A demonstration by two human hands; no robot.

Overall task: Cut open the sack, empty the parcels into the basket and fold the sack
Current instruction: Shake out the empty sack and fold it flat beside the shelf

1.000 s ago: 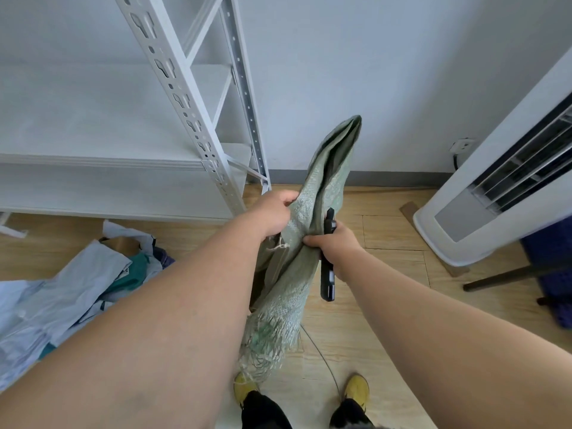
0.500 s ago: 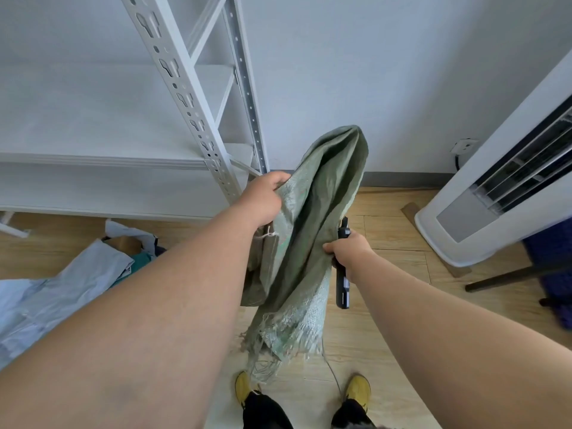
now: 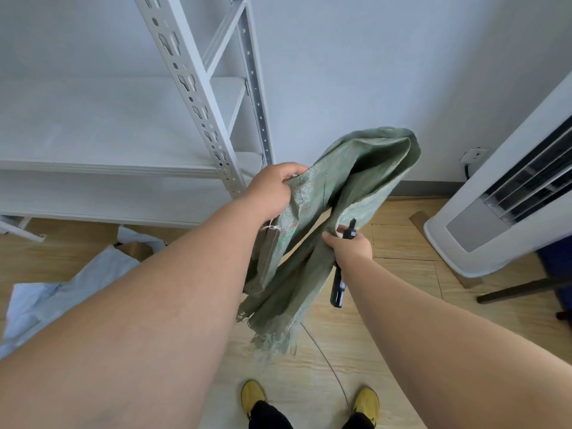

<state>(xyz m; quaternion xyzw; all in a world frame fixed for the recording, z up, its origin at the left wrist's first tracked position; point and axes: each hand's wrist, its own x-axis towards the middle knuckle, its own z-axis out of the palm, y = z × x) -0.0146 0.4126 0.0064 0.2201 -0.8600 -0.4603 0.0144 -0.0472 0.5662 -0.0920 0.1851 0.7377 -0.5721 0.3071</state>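
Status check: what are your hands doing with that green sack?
Left hand grips sack. Right hand pinches sack plus black cutter. Sack limp, hanging clear of floor. Nothing blocking.

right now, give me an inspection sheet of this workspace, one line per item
surface: wooden floor, bare boards under the feet
job's things: green woven sack held up off the floor, limp, frayed end hanging; black cutter in hand; basket not seen
clutter: pale plastic bags and cardboard on the floor at left
grippers: left hand grips the sack's upper part; right hand holds cutter and sack together
cables: thin cord running across the floor between the yellow shoes
surroundings: white metal shelving, wall socket, white standing air unit
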